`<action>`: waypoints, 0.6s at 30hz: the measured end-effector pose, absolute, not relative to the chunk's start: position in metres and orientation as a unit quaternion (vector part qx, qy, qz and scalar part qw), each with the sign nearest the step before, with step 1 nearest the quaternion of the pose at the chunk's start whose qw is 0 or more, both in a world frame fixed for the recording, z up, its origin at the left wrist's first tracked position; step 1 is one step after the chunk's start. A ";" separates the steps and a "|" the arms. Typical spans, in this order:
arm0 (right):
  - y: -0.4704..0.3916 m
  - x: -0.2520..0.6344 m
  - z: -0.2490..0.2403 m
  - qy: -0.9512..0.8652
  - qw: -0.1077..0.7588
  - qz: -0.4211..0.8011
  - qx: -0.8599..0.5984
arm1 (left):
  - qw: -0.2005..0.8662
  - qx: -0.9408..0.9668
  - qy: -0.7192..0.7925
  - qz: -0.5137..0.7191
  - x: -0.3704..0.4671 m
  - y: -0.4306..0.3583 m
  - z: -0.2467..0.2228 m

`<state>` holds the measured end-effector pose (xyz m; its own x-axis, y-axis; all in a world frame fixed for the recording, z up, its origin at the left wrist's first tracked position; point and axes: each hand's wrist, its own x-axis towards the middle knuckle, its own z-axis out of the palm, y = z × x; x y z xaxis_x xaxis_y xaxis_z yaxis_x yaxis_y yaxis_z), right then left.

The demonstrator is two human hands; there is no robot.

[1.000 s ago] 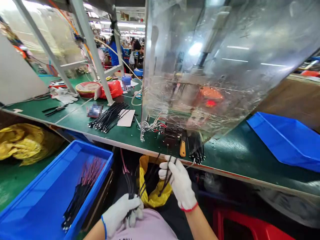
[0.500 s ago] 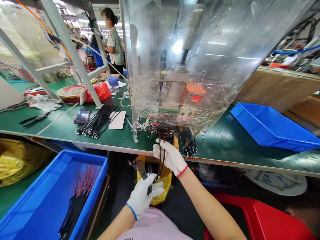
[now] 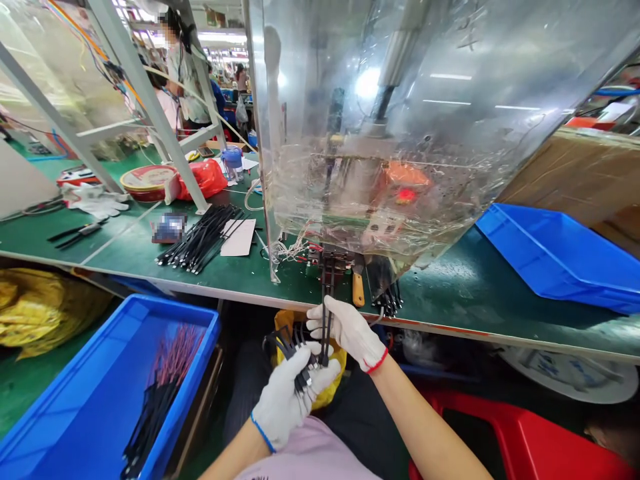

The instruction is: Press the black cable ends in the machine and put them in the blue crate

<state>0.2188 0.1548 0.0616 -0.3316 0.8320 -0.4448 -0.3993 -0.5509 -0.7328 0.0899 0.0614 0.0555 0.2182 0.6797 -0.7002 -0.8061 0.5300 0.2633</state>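
Observation:
My left hand (image 3: 283,397), in a white glove with a blue cuff edge, is closed around a bunch of short black cables (image 3: 303,381) with metal ends. Two black cable strands (image 3: 327,287) run down from the small metal fixture (image 3: 342,261) at the bench edge. Around these strands are the fingers of my right hand (image 3: 353,333), gloved in white with a red cuff edge. The strands' lower ends reach the left hand's fingers. Above the fixture, a machine stands behind a clear plastic shield (image 3: 450,153).
A pile of black cables (image 3: 200,237) lies left on the green bench; more cables (image 3: 387,287) lie right of a wooden handle (image 3: 358,290). One blue bin (image 3: 65,393) at lower left holds cables; another blue bin (image 3: 575,257) sits right. Below my hands is a yellow bag (image 3: 335,383).
My right hand has come down and toward me along the two strands, nearer my left hand. The wooden handle shows more fully. The whole view has shifted slightly.

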 end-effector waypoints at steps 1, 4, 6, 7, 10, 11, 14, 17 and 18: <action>0.154 0.219 0.061 -0.266 0.395 0.769 -0.427 | 0.777 -0.074 0.402 0.479 0.090 0.062 0.057; 0.160 0.218 0.061 -0.263 0.415 0.762 -0.422 | 0.776 -0.054 0.411 0.476 0.088 0.063 0.056; 0.170 0.217 0.063 -0.255 0.432 0.764 -0.406 | 0.773 -0.041 0.418 0.475 0.085 0.062 0.052; 0.175 0.216 0.064 -0.250 0.438 0.764 -0.403 | 0.773 -0.034 0.418 0.477 0.083 0.061 0.050; 0.186 0.215 0.067 -0.236 0.443 0.762 -0.408 | 0.771 -0.024 0.415 0.483 0.078 0.057 0.041; 0.188 0.215 0.068 -0.233 0.444 0.761 -0.411 | 0.769 -0.027 0.418 0.484 0.076 0.055 0.038; 0.190 0.214 0.070 -0.228 0.444 0.756 -0.423 | 0.759 -0.045 0.432 0.485 0.071 0.053 0.032; 0.190 0.213 0.072 -0.227 0.444 0.752 -0.431 | 0.754 -0.052 0.440 0.486 0.068 0.052 0.030; 0.190 0.213 0.073 -0.230 0.444 0.751 -0.431 | 0.753 -0.053 0.440 0.487 0.068 0.052 0.030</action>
